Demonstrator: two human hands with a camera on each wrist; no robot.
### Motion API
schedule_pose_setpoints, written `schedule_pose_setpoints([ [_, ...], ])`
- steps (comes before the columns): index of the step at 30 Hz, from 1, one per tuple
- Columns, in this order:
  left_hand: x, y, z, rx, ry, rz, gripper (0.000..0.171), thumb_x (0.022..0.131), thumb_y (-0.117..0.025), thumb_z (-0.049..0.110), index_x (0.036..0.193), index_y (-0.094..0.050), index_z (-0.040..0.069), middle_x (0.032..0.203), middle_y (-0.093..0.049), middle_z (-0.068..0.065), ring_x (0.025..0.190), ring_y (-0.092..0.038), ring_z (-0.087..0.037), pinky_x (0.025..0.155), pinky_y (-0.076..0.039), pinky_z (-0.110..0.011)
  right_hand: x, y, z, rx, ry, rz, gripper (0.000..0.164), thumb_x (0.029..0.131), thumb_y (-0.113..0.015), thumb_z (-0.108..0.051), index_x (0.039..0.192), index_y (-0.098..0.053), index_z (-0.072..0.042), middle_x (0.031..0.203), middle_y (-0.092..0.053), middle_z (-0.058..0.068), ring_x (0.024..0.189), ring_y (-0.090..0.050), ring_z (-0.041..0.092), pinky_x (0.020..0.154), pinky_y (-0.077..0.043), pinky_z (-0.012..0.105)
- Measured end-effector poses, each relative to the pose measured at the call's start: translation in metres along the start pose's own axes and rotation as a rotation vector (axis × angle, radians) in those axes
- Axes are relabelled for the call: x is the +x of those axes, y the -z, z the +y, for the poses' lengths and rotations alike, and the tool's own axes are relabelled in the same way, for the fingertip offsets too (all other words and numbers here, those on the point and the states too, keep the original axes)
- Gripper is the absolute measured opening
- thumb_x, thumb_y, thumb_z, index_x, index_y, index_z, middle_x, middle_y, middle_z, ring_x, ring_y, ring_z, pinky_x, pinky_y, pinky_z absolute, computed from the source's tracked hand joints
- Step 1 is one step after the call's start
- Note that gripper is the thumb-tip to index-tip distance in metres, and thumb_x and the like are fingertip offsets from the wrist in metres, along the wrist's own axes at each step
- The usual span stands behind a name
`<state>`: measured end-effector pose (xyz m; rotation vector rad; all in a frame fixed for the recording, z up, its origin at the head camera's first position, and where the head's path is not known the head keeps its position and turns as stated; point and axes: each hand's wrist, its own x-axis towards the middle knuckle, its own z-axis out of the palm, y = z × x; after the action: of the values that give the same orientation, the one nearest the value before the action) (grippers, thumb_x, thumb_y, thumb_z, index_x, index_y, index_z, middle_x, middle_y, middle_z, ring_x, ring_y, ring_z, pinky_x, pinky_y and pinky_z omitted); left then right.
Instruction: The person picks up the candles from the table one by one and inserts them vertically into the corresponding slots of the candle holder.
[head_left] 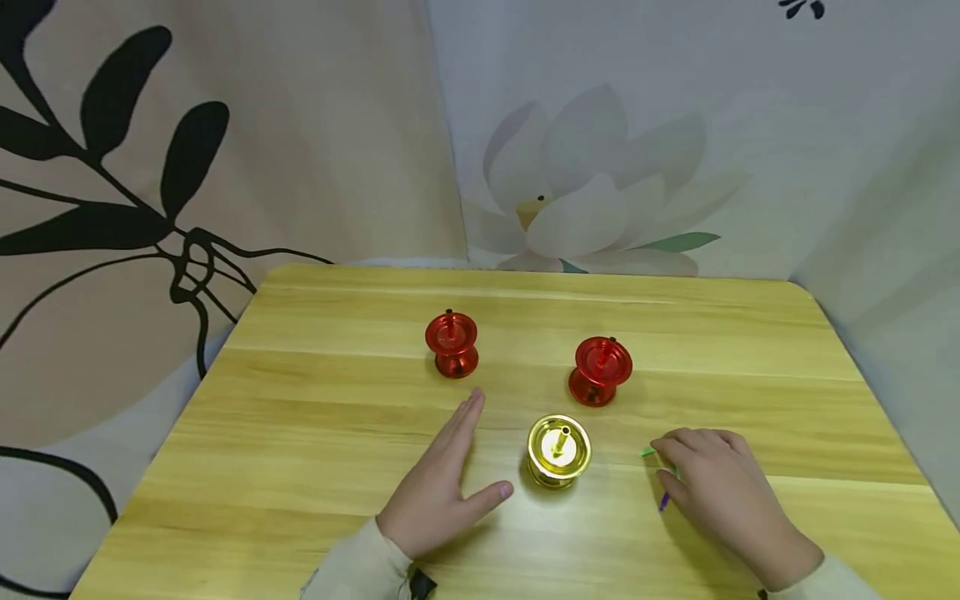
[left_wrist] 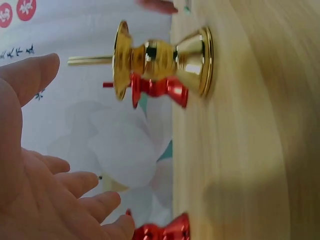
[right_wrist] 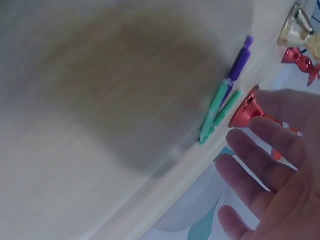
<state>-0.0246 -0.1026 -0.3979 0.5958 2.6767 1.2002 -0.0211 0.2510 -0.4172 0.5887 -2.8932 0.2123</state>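
Note:
A gold candle holder (head_left: pixel 558 452) with a spike at its centre stands upright near the front of the table. My left hand (head_left: pixel 442 492) hovers to its left, fingers extended, thumb toward the holder and nothing in the grasp. In the left wrist view the palm (left_wrist: pixel 25 200) faces the gold candle holder (left_wrist: pixel 160 59) without touching it. Over at the right, my right hand (head_left: pixel 720 483) is above thin green sticks (right_wrist: pixel 213 107) and a purple stick (right_wrist: pixel 239 64) lying together on the wood. Its loosely bent fingers (right_wrist: pixel 257 160) are apart from them in the right wrist view.
Two red candle holders stand farther back, one at left (head_left: pixel 453 343) and one at right (head_left: pixel 600 371). The wooden table (head_left: pixel 300 400) ends at a back edge before a printed curtain (head_left: pixel 600 167).

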Motion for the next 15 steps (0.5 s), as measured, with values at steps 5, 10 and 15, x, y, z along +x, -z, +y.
schedule_pose_setpoints([
  [5,0.013,-0.017,0.009,-0.106,-0.003,-0.039,0.100,0.091,-0.071,0.049,0.163,-0.006,0.027,0.168,-0.010,0.006,0.152,-0.015,-0.016,0.120,-0.024,-0.048,0.005,-0.007,-0.001,-0.073,0.073,0.058,0.023,0.075,-0.082,-0.009,0.096,-0.077,-0.015,0.097,-0.071,-0.002,0.091,-0.068,0.026,0.083,-0.047,0.051],
  [10,0.021,-0.030,0.014,-0.172,0.003,-0.051,0.098,0.090,-0.075,0.041,0.163,-0.013,0.021,0.167,-0.015,0.006,0.151,-0.019,-0.018,0.120,-0.024,-0.050,0.013,-0.015,-0.007,-0.091,0.071,0.011,0.014,0.081,-0.079,-0.008,0.093,-0.076,-0.015,0.096,-0.069,-0.003,0.092,-0.067,0.024,0.085,-0.047,0.049],
  [15,0.031,-0.041,0.017,-0.244,0.022,-0.061,0.097,0.089,-0.076,0.041,0.162,-0.015,0.025,0.165,-0.020,0.008,0.150,-0.024,-0.018,0.119,-0.026,-0.050,0.015,-0.019,-0.006,-0.078,0.066,0.025,0.011,0.080,-0.079,-0.008,0.085,-0.073,-0.016,0.095,-0.067,-0.003,0.091,-0.066,0.023,0.084,-0.047,0.049],
])
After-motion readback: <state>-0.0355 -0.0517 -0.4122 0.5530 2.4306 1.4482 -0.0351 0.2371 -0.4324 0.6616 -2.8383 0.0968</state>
